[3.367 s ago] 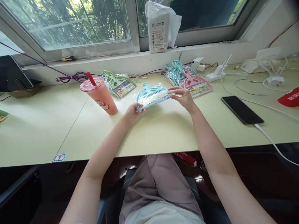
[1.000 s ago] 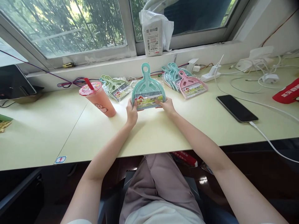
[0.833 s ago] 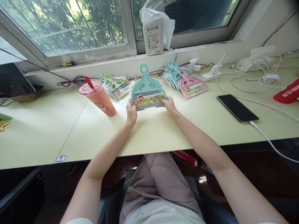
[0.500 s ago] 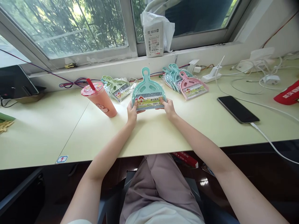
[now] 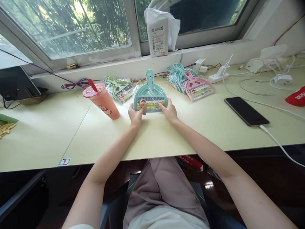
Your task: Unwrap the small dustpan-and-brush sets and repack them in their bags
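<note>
A teal dustpan and brush set (image 5: 150,92) in clear plastic wrap is held upright in front of me, its looped handle at the top. My left hand (image 5: 136,115) grips the lower left corner, thumb on the printed label. Around the lower right edge closes my right hand (image 5: 169,111), its thumb also on the label. Behind to the left lie wrapped green dustpan sets (image 5: 119,88). To the right behind are several teal sets (image 5: 179,76) and a pink dustpan set (image 5: 199,88) overlapping them.
A peach tumbler (image 5: 103,103) with a red straw stands left of my hands. A phone (image 5: 247,111) on a white cable lies right. Power strip (image 5: 218,75) and tangled cables fill the back right. A wrapped box (image 5: 158,36) stands on the windowsill; a dark screen (image 5: 17,83) is far left.
My right thumb has shifted inward over the label, and the right hand sits further round the edge. The set stays held in both hands. The camera view has moved slightly.
</note>
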`<state>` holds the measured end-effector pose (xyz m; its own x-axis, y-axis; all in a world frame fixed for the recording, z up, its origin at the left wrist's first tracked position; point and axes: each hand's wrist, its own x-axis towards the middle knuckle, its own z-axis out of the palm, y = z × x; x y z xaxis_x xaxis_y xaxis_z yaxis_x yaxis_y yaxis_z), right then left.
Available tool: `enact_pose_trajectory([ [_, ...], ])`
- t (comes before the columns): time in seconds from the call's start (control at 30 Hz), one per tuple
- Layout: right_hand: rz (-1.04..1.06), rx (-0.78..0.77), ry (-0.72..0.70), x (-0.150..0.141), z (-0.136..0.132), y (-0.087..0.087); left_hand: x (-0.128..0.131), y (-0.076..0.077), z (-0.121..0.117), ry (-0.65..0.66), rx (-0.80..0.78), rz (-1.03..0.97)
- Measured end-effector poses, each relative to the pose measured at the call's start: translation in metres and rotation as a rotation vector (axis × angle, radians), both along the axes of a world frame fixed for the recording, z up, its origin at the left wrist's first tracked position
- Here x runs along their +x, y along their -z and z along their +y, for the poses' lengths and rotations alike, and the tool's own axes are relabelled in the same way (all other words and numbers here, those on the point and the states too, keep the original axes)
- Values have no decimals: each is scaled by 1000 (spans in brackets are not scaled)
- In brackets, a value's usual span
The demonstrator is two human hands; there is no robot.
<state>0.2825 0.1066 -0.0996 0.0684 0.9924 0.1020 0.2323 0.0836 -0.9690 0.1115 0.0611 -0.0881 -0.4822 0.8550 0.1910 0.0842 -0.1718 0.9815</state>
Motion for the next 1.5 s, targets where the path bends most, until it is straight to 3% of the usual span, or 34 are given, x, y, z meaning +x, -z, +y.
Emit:
enact_pose_trajectory([
  [0.13,-184,18,126,-1,-3,-2,9,1,-5,3,0,114],
  [0.33,-326,-16,141,0,-12,-15,18,-6,-12,-178,-114,402],
  [0.6,-371,126,180,-8,-18,-15,18,-1,-7,-224,-125,319],
  [0.77,-381,184,150,-8,-12,-13,11,8,1,-170,-5,163],
  [0.9,-359,213,109,-2,-4,-12,8,12,6,-134,73,106],
  [1.03,-205,249,-30,6,5,-11,3,13,11,-191,106,156],
  [1.17,-100,240,-151,14,6,-14,-3,11,16,-246,52,190],
  [1.33,-379,164,-87,20,4,-18,-4,12,16,-265,-59,219],
  [1.5,-499,-32,-51,21,7,-14,-6,12,17,-187,-305,362],
])
